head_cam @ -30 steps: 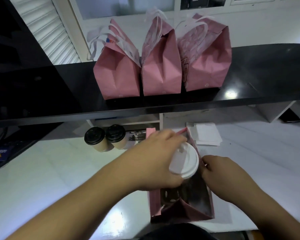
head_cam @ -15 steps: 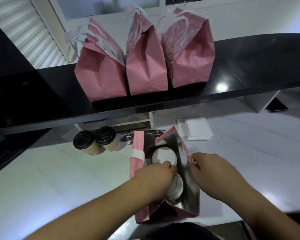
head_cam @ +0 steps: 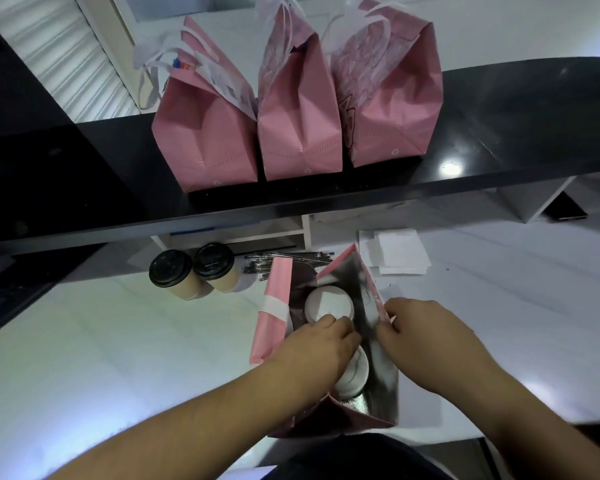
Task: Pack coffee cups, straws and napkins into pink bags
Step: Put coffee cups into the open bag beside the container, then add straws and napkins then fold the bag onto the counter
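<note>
Head view, compared with a second ago: the white-lidded cup that the left hand carried above the bag now sits low inside it, at lower centre of the frame. This near cup stands just beside a second white-lidded cup farther back in the bag. So I judge this bag has its cups, and straws and napkins come next.

The left hand reaches down into the bag's mouth, fingers curled over the near cup's lid; whether they grip it or merely rest on it I cannot tell. The right hand pinches the bag's right edge and holds the mouth apart.

Straws lie just behind the bag at centre frame, and napkins lie to their right. Two black-lidded cups stand left of centre, well apart from the bag. Three filled bags stand side by side on the black shelf in the upper half.
</note>
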